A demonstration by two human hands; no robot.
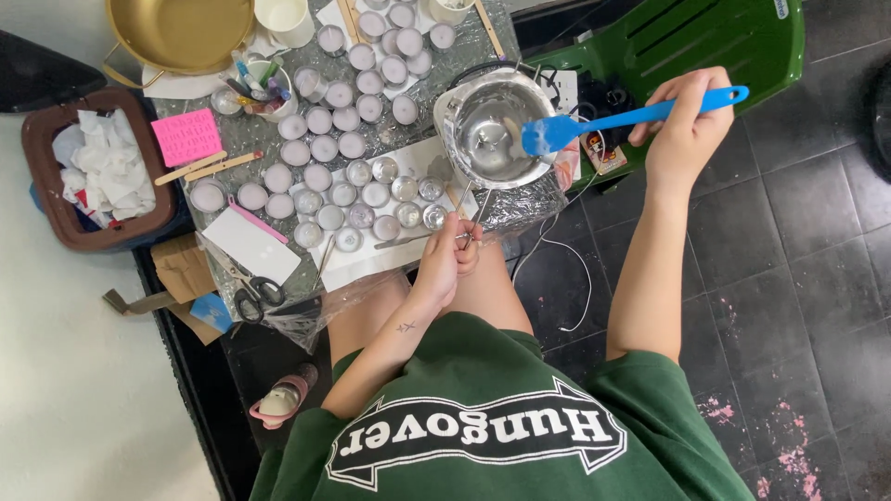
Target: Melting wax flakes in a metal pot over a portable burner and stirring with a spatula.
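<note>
Steel melting pot [490,130], at table edge beside rows of small tin cups [357,199], gripped by its wire handle in closed left hand [445,260]. Blue spatula [631,119] clasped in right hand [685,125], blade over rim. Better to keep pot level, scrape slowly toward the spout.

A home craft corner set up on the floor: a low table [278,139] wrapped in plastic film, crowded with small tin cups [320,148] of pale wax. Scissors [255,292], wooden sticks [206,167] and a bin of paper scraps [97,172] sit on dark tiles [798,278].
</note>
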